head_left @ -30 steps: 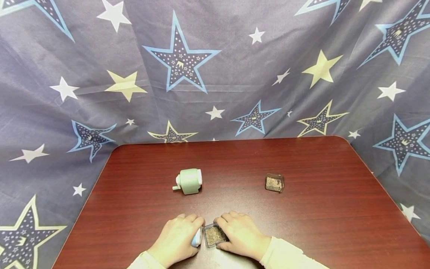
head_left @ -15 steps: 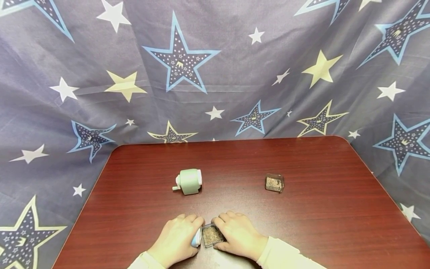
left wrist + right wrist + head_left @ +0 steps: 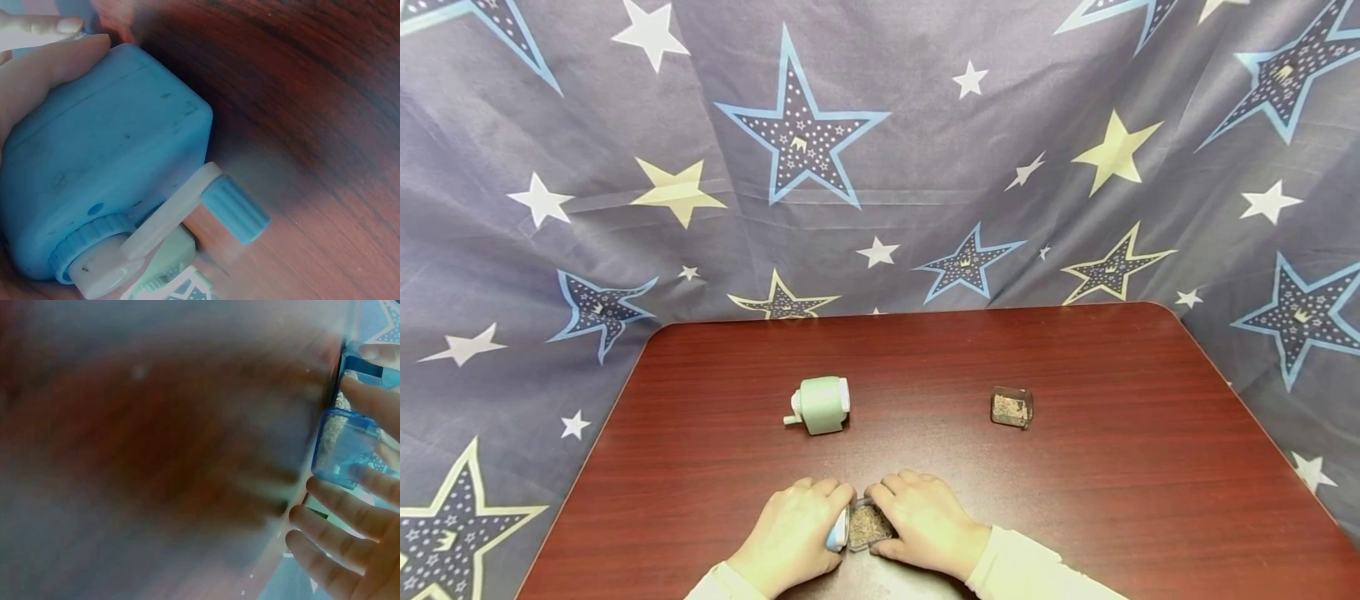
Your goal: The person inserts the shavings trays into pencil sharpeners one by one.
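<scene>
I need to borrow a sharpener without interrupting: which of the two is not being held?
The green sharpener, sitting alone farther back on the table; the blue sharpener is in the left grip.

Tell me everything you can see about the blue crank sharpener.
The blue sharpener has a boxy, plastic-looking body with rounded edges and dark marks. One end carries a blue collar and a pale crank arm with a ribbed knob. The left hand grips it at the near side of the table, hiding most of it overhead. Its white end faces the shavings drawer; whether they touch is unclear.
</scene>
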Motion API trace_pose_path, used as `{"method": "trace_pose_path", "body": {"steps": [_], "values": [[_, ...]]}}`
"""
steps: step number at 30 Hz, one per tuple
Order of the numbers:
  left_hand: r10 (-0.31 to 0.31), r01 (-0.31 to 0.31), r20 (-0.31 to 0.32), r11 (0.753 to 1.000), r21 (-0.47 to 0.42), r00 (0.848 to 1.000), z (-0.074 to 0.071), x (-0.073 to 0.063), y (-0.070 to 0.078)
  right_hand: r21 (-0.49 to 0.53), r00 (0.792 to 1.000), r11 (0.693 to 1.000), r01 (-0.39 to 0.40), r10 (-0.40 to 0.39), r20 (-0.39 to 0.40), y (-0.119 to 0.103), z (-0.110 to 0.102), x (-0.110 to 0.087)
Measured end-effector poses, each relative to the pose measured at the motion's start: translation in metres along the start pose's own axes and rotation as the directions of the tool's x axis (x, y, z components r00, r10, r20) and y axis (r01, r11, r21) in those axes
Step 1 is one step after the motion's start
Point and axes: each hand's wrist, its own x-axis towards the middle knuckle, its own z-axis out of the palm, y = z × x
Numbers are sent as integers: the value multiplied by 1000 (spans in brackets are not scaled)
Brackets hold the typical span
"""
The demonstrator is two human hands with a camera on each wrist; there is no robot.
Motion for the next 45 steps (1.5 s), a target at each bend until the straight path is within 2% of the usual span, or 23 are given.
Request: {"method": "trace_pose_path", "body": {"steps": [25,45], "values": [[-5,5,9,1000,4,1000,-2,0,1,-25,1000,1000,7,-7,-5,-6,1,6],[8,-7,-31,1000,8,999,-2,0,1,-25,1000,1000,13,-14,-8,-10,3,7]]}}
